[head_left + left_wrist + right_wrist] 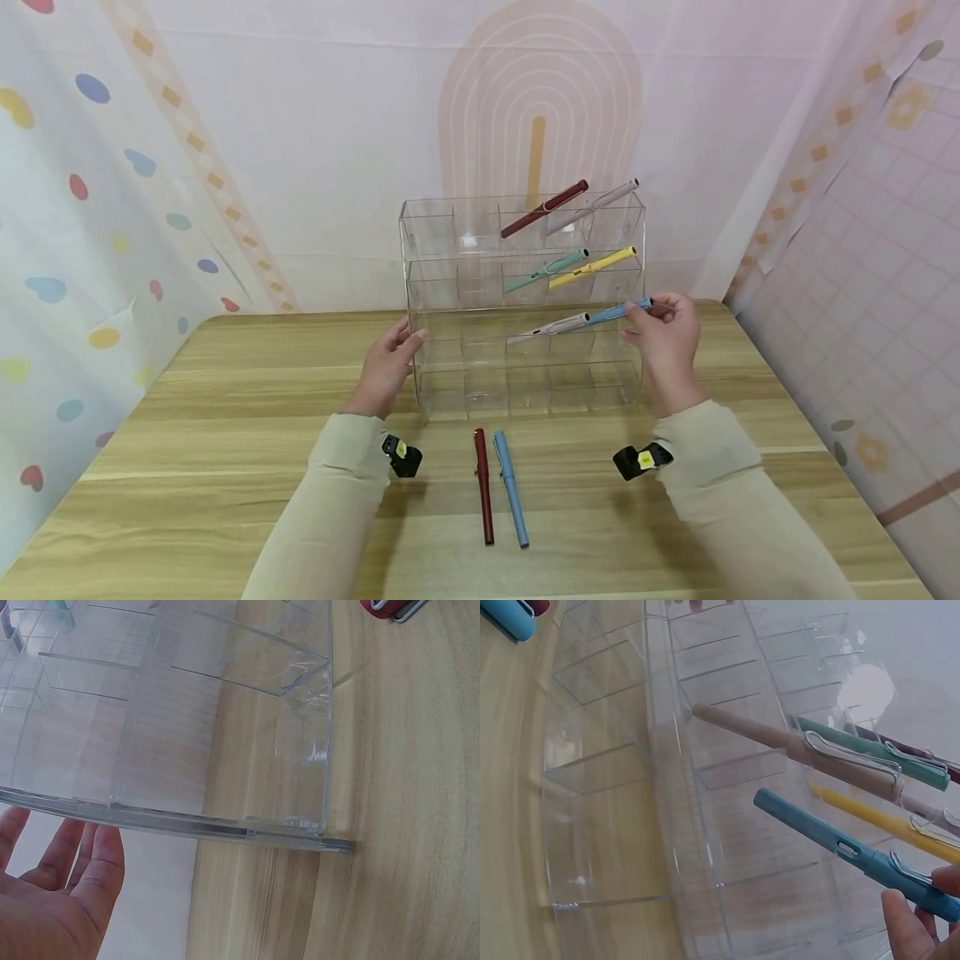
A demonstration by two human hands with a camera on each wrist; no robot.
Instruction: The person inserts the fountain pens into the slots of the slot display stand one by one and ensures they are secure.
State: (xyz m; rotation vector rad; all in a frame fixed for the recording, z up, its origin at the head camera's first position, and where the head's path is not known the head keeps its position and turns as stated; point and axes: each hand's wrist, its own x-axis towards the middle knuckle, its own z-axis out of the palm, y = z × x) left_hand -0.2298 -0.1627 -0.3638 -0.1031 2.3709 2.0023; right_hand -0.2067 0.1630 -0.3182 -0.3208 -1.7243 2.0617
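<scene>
A person's right hand (670, 342) and left hand (385, 364) are well apart, on opposite sides of a clear compartmented rack (483, 379) standing on a wooden tabletop (225, 454). The right hand, much the nearer, pinches a blue pen (609, 314) by its clipped cap end, level with the third row down. The pen's long axis slants from upper right to lower left, its barrel end towards the rack, just beside a pale pen (551, 327); whether that end touches the rack, I cannot tell. The left hand's fingers rest against the rack's left wall (187, 827).
</scene>
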